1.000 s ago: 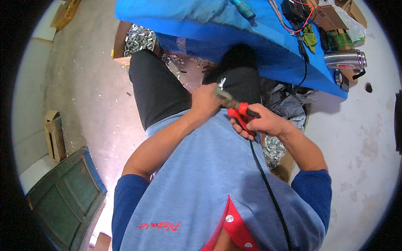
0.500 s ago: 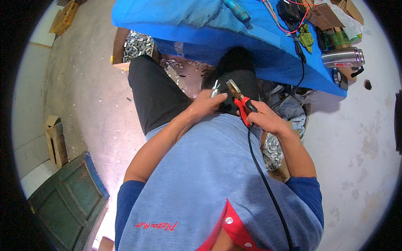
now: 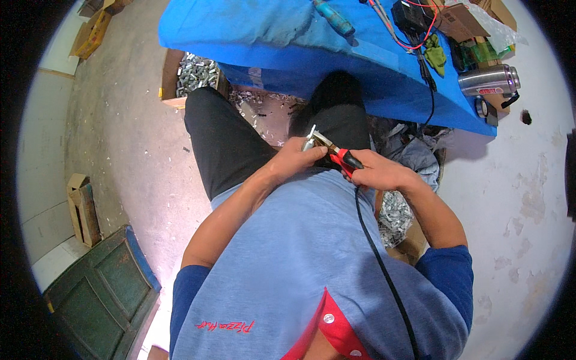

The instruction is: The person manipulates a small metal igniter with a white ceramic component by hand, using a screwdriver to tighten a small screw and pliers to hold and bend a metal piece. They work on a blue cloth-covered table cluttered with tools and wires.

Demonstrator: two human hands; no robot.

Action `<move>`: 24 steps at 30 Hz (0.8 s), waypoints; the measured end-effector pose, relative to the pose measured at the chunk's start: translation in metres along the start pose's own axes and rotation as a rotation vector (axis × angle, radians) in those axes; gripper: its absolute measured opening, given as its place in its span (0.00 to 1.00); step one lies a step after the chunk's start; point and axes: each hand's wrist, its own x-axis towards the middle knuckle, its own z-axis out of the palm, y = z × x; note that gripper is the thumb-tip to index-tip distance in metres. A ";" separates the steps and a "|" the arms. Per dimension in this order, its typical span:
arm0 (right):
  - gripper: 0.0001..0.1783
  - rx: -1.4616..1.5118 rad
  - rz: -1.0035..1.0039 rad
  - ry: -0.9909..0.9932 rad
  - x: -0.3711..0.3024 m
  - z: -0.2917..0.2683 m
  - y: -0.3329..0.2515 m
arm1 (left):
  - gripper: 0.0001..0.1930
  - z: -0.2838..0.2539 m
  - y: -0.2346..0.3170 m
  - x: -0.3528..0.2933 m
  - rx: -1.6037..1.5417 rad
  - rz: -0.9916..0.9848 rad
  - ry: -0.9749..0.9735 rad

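Above my lap, my left hand (image 3: 294,158) is closed round a small silvery cylindrical metal part (image 3: 308,143) with a thin prong sticking up from its top. My right hand (image 3: 383,170) grips pliers (image 3: 344,158) with red and black handles. Their metal jaws slant up and to the left, right beside the part's upper end. Whether the jaws bite on the prong is too small to tell. My left thumb lies just below the jaws.
A blue-covered table (image 3: 258,36) stands ahead, bearing a teal tool (image 3: 334,18), cables and a steel flask (image 3: 489,81). A carton of metal parts (image 3: 195,75) sits by my left knee. Beside my right hip lies a bag of silvery pieces (image 3: 395,219). A black cord (image 3: 379,258) crosses my shirt.
The pliers have swung left and tilted over, bringing their jaws from apart to right beside the metal part. My left hand has shifted slightly, keeping its hold.
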 end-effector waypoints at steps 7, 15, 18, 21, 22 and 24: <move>0.22 -0.537 -0.147 0.287 -0.013 0.000 -0.012 | 0.14 0.001 -0.016 0.009 0.114 0.088 0.056; 0.20 -0.803 -0.206 0.557 -0.017 0.022 -0.016 | 0.15 0.004 -0.018 0.011 0.214 0.147 0.294; 0.19 -0.734 -0.307 0.660 -0.018 0.032 -0.012 | 0.15 0.008 -0.012 0.007 0.341 0.190 0.402; 0.17 -0.570 -0.165 0.433 -0.017 0.026 -0.020 | 0.14 0.009 -0.015 0.008 0.366 0.240 0.436; 0.17 -0.441 -0.135 0.326 -0.016 0.022 -0.023 | 0.15 0.009 -0.015 0.007 0.357 0.250 0.431; 0.18 -0.142 -0.093 0.090 -0.016 0.015 -0.029 | 0.15 0.007 -0.020 0.009 0.441 0.328 0.425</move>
